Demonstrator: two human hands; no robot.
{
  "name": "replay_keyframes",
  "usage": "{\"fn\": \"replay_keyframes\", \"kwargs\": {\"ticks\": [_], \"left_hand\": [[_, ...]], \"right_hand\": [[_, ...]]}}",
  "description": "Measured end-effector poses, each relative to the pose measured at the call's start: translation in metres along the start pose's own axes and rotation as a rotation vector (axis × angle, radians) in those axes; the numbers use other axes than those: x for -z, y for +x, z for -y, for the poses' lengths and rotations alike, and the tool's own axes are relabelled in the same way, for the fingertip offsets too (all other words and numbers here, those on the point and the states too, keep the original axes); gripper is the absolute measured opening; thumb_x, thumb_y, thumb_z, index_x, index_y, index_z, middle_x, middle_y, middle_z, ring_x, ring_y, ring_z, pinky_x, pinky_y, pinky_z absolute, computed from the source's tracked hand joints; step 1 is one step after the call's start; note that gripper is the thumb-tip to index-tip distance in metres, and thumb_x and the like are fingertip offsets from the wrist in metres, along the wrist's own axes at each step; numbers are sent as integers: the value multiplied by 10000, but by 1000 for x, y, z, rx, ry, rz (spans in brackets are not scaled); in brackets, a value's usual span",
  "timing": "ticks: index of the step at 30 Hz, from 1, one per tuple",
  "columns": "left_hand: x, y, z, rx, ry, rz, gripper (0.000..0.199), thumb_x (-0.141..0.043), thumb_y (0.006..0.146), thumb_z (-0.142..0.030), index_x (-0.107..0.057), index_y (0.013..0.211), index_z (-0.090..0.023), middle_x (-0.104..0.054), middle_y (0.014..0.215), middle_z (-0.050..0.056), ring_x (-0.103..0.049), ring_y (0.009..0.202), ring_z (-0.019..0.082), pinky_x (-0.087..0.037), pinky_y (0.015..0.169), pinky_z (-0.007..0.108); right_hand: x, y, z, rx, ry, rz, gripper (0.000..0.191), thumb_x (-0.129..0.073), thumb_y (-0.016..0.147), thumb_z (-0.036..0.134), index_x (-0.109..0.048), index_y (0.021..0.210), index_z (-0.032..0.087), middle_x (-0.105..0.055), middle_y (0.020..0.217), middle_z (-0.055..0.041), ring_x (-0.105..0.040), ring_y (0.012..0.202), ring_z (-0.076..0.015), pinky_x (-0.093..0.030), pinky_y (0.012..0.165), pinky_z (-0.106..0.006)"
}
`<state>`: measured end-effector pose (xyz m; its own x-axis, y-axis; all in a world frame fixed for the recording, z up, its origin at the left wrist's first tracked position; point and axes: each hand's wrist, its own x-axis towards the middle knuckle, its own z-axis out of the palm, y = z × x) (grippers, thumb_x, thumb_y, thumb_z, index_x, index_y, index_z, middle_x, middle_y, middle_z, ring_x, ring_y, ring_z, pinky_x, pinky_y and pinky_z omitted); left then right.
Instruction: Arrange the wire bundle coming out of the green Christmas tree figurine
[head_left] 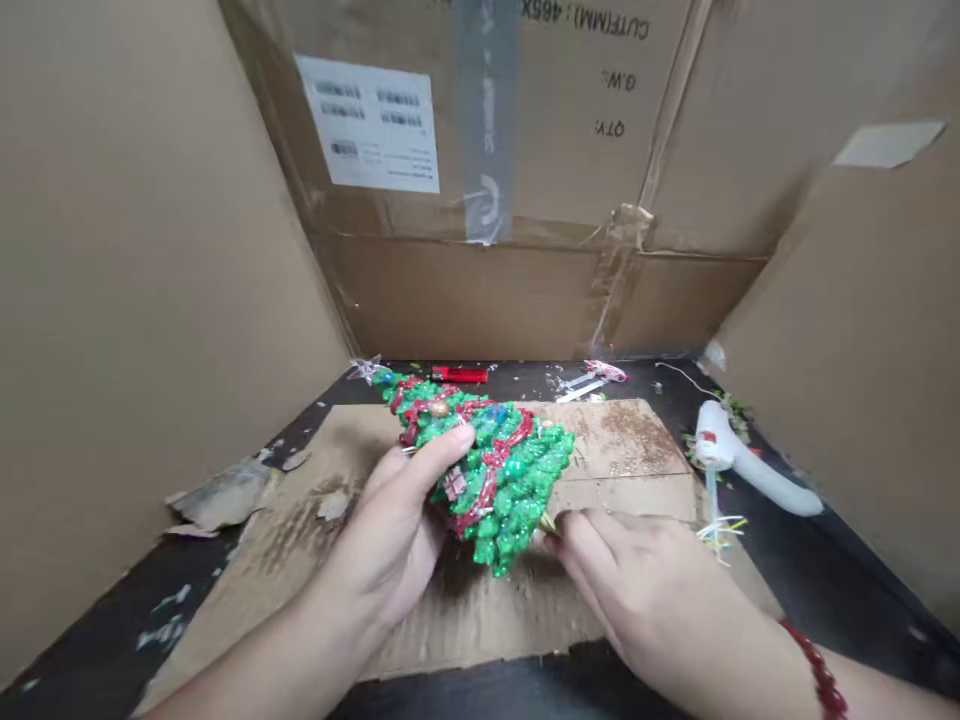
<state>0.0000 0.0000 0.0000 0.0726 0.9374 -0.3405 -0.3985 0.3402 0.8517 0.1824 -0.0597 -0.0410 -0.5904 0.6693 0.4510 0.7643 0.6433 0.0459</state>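
Note:
A small glittery green Christmas tree point(517, 490) with red garland and small ornaments lies tilted in the air, its star point(365, 369) pointing to the upper left. My left hand point(401, 520) is wrapped round its middle, thumb on top. At the tree's base, my right hand point(622, 560) pinches a thin yellowish piece point(548, 522) that sticks out from the underside. The fingertips of my right hand are partly hidden. Beneath both hands is a flat cardboard sheet point(480, 640) with brown glitter on it.
A white glue gun point(750, 465) lies at the right, near thin white and yellow strands point(721, 530). Behind the tree are a red lighter point(460, 375) and red-handled scissors point(604, 371). Torn paper point(225, 495) rests at the left. Tall cardboard walls point(525, 300) enclose the back and sides.

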Motion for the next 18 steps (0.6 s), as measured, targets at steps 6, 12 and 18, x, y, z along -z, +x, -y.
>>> {"fn": "replay_keyframes", "kwargs": {"ticks": [6, 12, 18], "left_hand": [[1, -2, -1, 57, 30, -30, 488, -745, 677, -365, -638, 1127, -209, -644, 1169, 50, -599, 1083, 195, -528, 958, 316], [0, -3, 1, -19, 101, -4, 428, -719, 705, -358, -636, 1086, -179, -655, 1147, 61, -609, 1072, 198, -533, 920, 308], [2, -2, 2, -27, 137, 20, 459, -747, 672, -405, -630, 1044, -163, -658, 1118, 71, -626, 1020, 196, -534, 852, 274]], "right_hand": [[6, 5, 4, 67, -205, -49, 164, -422, 764, 29, -469, 873, 143, -481, 661, -28, -438, 501, -200, -213, 481, -319], [8, 4, 6, 105, -227, -40, 146, -406, 760, 32, -475, 812, 150, -470, 649, -34, -428, 497, -207, -192, 483, -328], [8, 1, 6, 102, -201, -27, 149, -429, 738, 36, -483, 812, 153, -482, 660, -38, -423, 496, -210, -193, 475, -328]]}}
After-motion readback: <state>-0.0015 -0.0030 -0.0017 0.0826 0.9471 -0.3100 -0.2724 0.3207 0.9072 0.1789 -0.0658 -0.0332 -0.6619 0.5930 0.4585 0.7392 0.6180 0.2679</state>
